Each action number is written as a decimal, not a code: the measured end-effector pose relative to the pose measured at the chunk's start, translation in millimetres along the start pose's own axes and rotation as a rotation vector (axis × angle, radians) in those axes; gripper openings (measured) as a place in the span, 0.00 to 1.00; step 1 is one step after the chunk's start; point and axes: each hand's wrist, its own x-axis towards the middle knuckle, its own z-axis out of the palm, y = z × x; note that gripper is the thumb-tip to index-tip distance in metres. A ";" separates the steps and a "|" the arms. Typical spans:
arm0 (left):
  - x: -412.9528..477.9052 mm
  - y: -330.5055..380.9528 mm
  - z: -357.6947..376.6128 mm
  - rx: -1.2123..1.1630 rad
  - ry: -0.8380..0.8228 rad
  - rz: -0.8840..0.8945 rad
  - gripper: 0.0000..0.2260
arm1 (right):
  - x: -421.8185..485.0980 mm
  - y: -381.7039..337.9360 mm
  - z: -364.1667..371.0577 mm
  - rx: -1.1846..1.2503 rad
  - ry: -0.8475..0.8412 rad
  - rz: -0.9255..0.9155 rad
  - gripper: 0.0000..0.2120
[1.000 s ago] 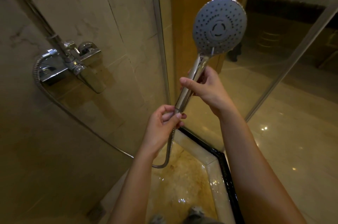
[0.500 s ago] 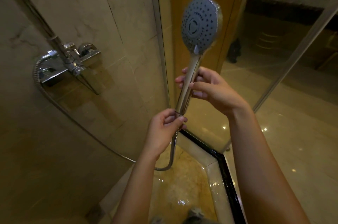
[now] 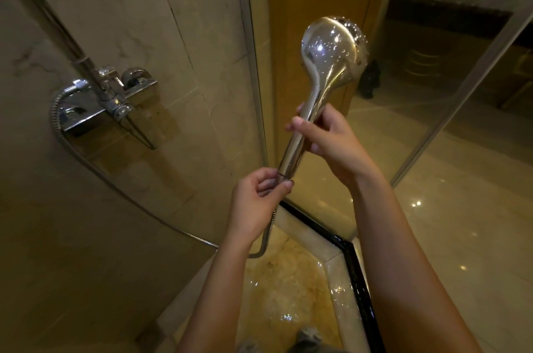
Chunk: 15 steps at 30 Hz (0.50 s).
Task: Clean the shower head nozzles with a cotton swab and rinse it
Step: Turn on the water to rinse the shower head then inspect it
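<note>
Shower head (image 3: 331, 47): held up in the middle of the view, chrome back turned to the camera, speckled with water drops; the nozzle face points away and is out of sight
Handle (image 3: 300, 133): runs down and to the left from the head, tilted, both hands on it
Right hand (image 3: 328, 139): wrapped around the upper handle just below the head, fingers curled tight on the chrome, thumb laid across the front
Left hand (image 3: 259, 199): lower down, at the base of the handle, thumb and fingertips pinched narrow around the joint where the hose screws in
Hose (image 3: 129, 197): ribbed metal, drops from the left hand, loops just above the floor and sweeps up to the left to the mixer
Mixer valve (image 3: 109, 99): chrome, fixed to the beige marble wall at the left, well apart from the hands; its lever slants down to the right
Riser pipe (image 3: 52, 18): climbs from the mixer toward the upper left corner
Glass panel (image 3: 432, 93): right behind the shower head, the dim room showing through it
Shower floor (image 3: 288, 289): wet and glistening below the forearms, edged by a pale curb with a black strip
Cotton swab: not to be made out in either hand
</note>
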 end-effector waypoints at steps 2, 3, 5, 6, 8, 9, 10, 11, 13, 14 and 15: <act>0.2 -2.3 -2.8 -0.009 0.013 -0.003 0.08 | -0.3 -5.2 -6.7 0.093 -0.120 0.042 0.11; 0.0 -3.2 -3.5 -0.010 0.012 -0.010 0.07 | -0.8 -7.5 -9.9 0.091 -0.173 0.049 0.13; -0.4 -4.4 -3.0 -0.006 0.004 -0.019 0.06 | -2.5 -10.4 -14.6 0.048 -0.240 0.037 0.17; -0.2 -4.4 -2.2 -0.006 0.007 -0.023 0.06 | -3.1 -11.0 -15.1 0.020 -0.252 0.021 0.18; 0.9 -4.6 -1.7 -0.008 0.011 -0.032 0.07 | -2.7 -10.5 -13.6 -0.039 -0.228 -0.019 0.19; 1.5 -4.9 -1.7 -0.008 0.006 -0.034 0.08 | -1.9 -9.6 -12.3 -0.065 -0.199 -0.038 0.19; 1.5 -5.3 -1.9 -0.006 0.000 -0.035 0.09 | -1.1 -8.4 -11.0 -0.080 -0.166 -0.050 0.21; 1.5 -5.4 -2.0 -0.006 -0.002 -0.038 0.09 | 0.0 -7.2 -9.7 -0.094 -0.133 -0.055 0.22; 1.2 -5.3 -2.4 -0.003 0.009 -0.039 0.10 | 2.1 -4.7 -6.5 -0.161 -0.076 -0.076 0.25; 1.0 -5.1 -2.6 0.000 0.011 -0.039 0.10 | 3.1 -3.7 -5.0 -0.207 -0.049 -0.089 0.25; 1.0 -4.5 -2.6 0.002 0.007 -0.041 0.10 | 4.4 -2.4 -3.9 -0.242 -0.021 -0.097 0.24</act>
